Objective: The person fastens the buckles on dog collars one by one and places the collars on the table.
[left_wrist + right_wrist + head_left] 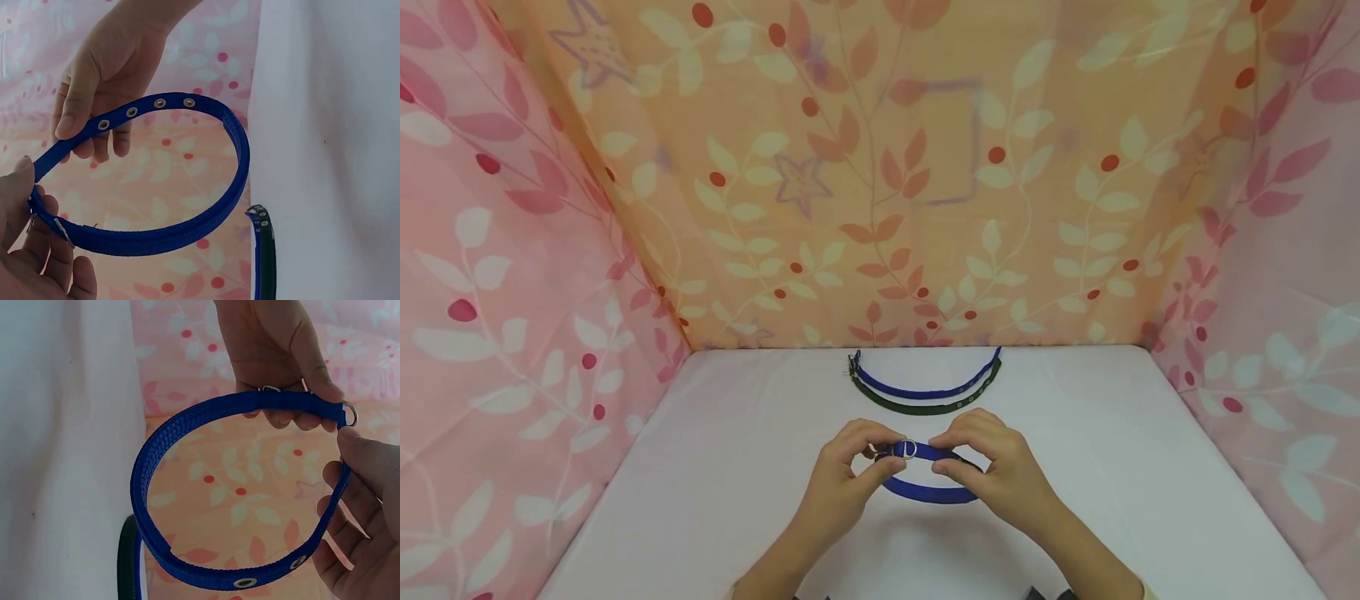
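Both hands hold a blue collar (pixel 928 493) in a loop just above the white table (pixel 715 500). My left hand (pixel 886 454) pinches the buckle end, next to the metal ring (pixel 908 450). Between thumb and fingers, my right hand (pixel 944 457) pinches the strap end with the eyelets. In the left wrist view the left hand (pixel 31 209) grips the buckle (pixel 61 230) while the right hand (pixel 78 131) holds the holed strap (pixel 156 104). The right wrist view shows the collar (pixel 187 419) curving between the right hand (pixel 342 472) and the left hand (pixel 300 400).
Two more collars lie open at the back of the table, one blue (pixel 925 390) and one dark green (pixel 925 407). Floral cloth walls (pixel 880 208) close in the back and both sides.
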`<state>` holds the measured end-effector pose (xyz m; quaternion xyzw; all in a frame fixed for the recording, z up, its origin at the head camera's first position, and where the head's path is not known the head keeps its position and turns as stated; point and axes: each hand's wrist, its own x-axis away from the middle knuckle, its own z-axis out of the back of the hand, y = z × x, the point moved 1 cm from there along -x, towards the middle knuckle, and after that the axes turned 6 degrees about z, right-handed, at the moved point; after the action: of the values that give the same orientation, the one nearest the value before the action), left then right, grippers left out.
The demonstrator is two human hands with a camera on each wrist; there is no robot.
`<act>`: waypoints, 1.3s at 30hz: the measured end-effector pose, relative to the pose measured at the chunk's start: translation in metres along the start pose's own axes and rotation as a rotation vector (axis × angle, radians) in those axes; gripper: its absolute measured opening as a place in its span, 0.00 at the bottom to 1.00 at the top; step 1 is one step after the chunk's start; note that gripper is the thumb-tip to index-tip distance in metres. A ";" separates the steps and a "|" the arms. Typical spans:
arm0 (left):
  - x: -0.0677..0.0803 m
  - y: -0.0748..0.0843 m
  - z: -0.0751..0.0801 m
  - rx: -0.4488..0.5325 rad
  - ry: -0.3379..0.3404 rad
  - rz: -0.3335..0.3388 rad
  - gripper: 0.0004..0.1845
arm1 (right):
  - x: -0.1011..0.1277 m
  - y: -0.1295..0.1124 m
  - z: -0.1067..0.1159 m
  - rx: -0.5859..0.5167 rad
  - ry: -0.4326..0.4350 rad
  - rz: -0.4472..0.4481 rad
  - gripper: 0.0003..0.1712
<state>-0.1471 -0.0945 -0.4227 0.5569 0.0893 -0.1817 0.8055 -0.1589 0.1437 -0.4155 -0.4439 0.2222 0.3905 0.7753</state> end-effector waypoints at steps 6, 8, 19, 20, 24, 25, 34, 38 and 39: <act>0.001 0.000 0.000 -0.001 -0.006 -0.005 0.13 | -0.002 -0.004 0.000 0.014 -0.014 -0.016 0.14; 0.001 0.000 -0.001 0.009 -0.009 -0.019 0.13 | -0.001 -0.004 0.000 0.004 -0.008 -0.015 0.15; 0.005 0.002 -0.009 -0.012 -0.059 0.044 0.10 | 0.002 -0.008 -0.005 0.031 0.009 0.087 0.19; 0.005 0.002 -0.010 -0.021 -0.056 0.038 0.10 | 0.002 -0.009 -0.005 0.033 0.012 0.099 0.20; 0.006 0.005 -0.009 -0.066 -0.026 0.044 0.12 | 0.001 -0.008 -0.005 0.065 0.013 0.146 0.20; 0.006 0.005 -0.009 -0.081 -0.014 0.042 0.13 | 0.001 -0.008 -0.005 0.079 0.009 0.144 0.20; 0.007 0.006 -0.007 -0.165 0.025 -0.085 0.11 | 0.002 -0.006 -0.006 0.138 -0.012 0.124 0.20; 0.007 0.008 -0.005 -0.192 0.042 -0.120 0.09 | 0.001 -0.007 -0.005 0.160 -0.006 0.150 0.18; 0.007 0.008 -0.005 -0.200 0.046 -0.122 0.09 | 0.000 -0.007 -0.005 0.167 -0.008 0.154 0.18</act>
<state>-0.1369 -0.0890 -0.4199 0.4714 0.1592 -0.2079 0.8421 -0.1536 0.1371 -0.4144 -0.3576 0.2846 0.4308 0.7781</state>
